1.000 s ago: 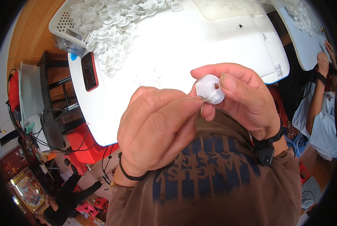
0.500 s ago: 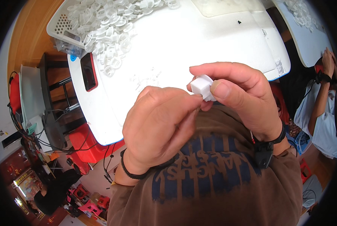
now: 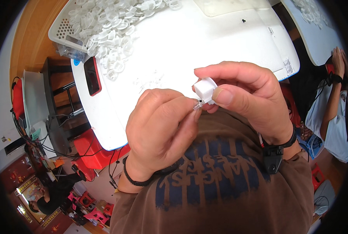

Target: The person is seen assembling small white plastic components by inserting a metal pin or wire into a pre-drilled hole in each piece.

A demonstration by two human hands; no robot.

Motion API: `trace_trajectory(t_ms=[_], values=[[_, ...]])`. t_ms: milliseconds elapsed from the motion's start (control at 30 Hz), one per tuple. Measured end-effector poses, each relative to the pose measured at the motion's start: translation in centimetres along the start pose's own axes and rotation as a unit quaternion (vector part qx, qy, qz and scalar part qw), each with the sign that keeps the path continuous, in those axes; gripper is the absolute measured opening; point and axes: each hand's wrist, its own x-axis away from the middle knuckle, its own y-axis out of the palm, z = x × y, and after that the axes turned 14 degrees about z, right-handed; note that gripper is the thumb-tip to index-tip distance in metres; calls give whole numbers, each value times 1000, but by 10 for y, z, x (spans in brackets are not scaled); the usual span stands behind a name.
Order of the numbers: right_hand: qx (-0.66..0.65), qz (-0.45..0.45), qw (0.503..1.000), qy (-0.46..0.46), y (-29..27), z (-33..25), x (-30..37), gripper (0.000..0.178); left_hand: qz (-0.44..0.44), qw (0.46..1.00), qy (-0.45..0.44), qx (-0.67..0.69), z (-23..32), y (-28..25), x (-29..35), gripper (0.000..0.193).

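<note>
White table [image 3: 174,46] with rounded corners, blue along its edge, set in a workroom beside a red stool [image 3: 89,150]; a second table [image 3: 314,46] stands at the right. At the far left of the white table, a perforated basket [image 3: 64,28] overflows with a heap of pale plastic pieces [image 3: 115,29], which spills onto the tabletop near a red-edged phone [image 3: 91,76].

Above the table's near edge, in front of the worker's chest, is one white plastic piece [image 3: 204,88]: smooth and matt, with a boxy, flat-faced block projecting toward the left. It is held by the right hand [image 3: 247,99], whose thumb and fingers are parted only by the piece's own thickness and press on it from both sides. The left hand [image 3: 158,126] has its thumb and forefinger pinched together at the tips on a small clear part [image 3: 198,104], glassy and slender, just below the block; I cannot tell whether the two parts are joined.

Writing: large block letters [image 3: 213,171] in brown and dark blue cross the worker's brown shirt [image 3: 213,208]. A small printed label [image 3: 288,67] is stuck near the table's right corner, its print too fine to read.
</note>
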Motion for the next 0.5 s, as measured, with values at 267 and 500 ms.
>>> trace_trajectory(t_ms=[267, 500], values=[[41, -1, 999, -14, -6, -1, 3, 32, -51, 998, 10, -28, 5, -2, -5, 24], [90, -19, 992, -85, -15, -3, 7, 32, -61, 997, 43, -28, 9, 8, -5, 25]])
